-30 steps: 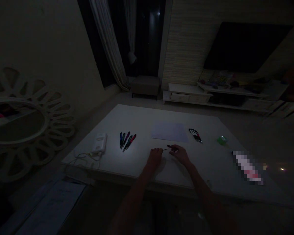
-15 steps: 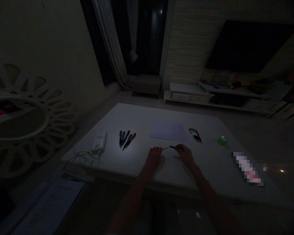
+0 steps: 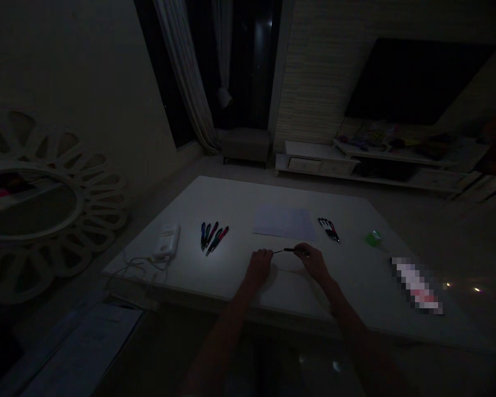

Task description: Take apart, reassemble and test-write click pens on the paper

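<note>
White desk (image 3: 355,292) carries both hands, close to its near edge, forearms reaching in from below. The right hand (image 3: 309,260) pinches a thin black pen (image 3: 287,250) in closed fingers (image 3: 301,249), the pen lying crosswise with its tip toward the left hand (image 3: 259,269). That hand's curled fingers (image 3: 264,253) sit at the tip; the dim light hides whether they grip it. A paper sheet (image 3: 284,223) lies just ahead. A pixelated strip (image 3: 416,285) at right cannot be made out.

Pens (image 3: 213,238) flanking the paper sheet (image 3: 284,223)
</note>
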`<action>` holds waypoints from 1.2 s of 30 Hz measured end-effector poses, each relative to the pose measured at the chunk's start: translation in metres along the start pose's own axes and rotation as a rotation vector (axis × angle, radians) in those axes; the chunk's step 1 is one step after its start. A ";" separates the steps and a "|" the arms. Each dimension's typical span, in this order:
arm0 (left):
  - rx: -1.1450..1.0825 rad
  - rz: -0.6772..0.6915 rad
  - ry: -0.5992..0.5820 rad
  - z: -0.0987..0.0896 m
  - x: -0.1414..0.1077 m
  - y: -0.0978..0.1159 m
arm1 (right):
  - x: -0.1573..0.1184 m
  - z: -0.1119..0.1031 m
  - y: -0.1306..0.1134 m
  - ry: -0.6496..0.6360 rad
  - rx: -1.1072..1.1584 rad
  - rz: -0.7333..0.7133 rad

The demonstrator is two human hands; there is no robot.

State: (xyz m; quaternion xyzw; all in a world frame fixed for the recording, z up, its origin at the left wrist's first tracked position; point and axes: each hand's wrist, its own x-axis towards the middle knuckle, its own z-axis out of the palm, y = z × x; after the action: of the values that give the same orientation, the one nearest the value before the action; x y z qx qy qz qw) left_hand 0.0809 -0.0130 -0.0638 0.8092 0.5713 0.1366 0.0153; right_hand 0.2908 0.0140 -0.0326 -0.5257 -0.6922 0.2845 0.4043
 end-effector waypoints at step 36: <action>-0.056 0.118 0.068 0.010 -0.002 -0.001 | 0.004 0.032 -0.019 -0.159 -0.043 0.181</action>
State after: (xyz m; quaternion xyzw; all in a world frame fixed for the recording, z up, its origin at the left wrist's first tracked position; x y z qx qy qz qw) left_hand 0.0816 -0.0133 -0.0738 0.8355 0.5188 0.1808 0.0104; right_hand 0.2532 0.0138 -0.0325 -0.5707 -0.6776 0.3456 0.3093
